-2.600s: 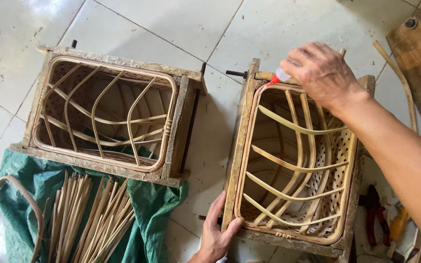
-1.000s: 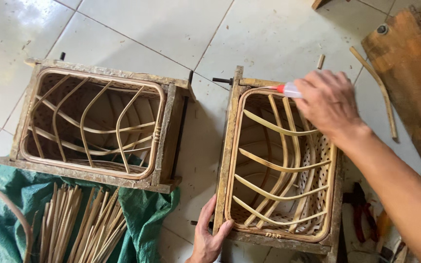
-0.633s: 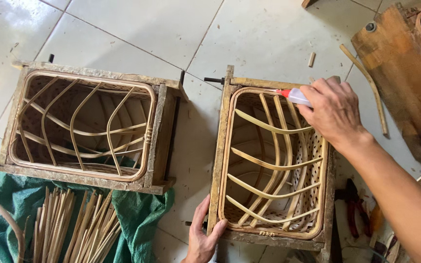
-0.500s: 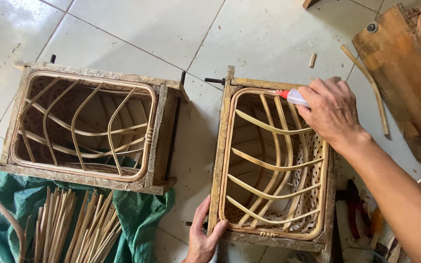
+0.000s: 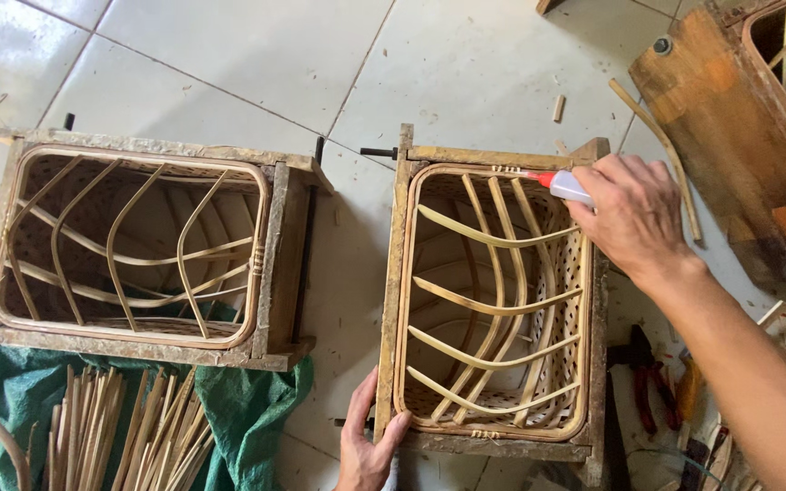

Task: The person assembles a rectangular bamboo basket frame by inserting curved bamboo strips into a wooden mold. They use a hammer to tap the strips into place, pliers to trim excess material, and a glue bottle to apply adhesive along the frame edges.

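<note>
A rattan basket in a wooden frame (image 5: 391,300) stands on the tiled floor in front of me. My right hand (image 5: 634,214) grips a small glue bottle (image 5: 564,186) with a red nozzle. The nozzle tip touches the basket's far rim by the upper ends of the curved cane strips (image 5: 493,273). My left hand (image 5: 367,443) rests on the near left corner of the frame and holds it steady, thumb on the rim.
A second framed rattan basket (image 5: 279,264) sits to the left, partly on a green cloth (image 5: 247,409) with a bundle of cane strips (image 5: 120,436). A third wooden frame (image 5: 730,136) lies at top right. Red-handled pliers (image 5: 648,377) and loose sticks lie to the right.
The view has shifted, so the baskets sit lower left in the picture. My right hand with the glue bottle has moved a little along the far rim. My left hand stays on the near corner.
</note>
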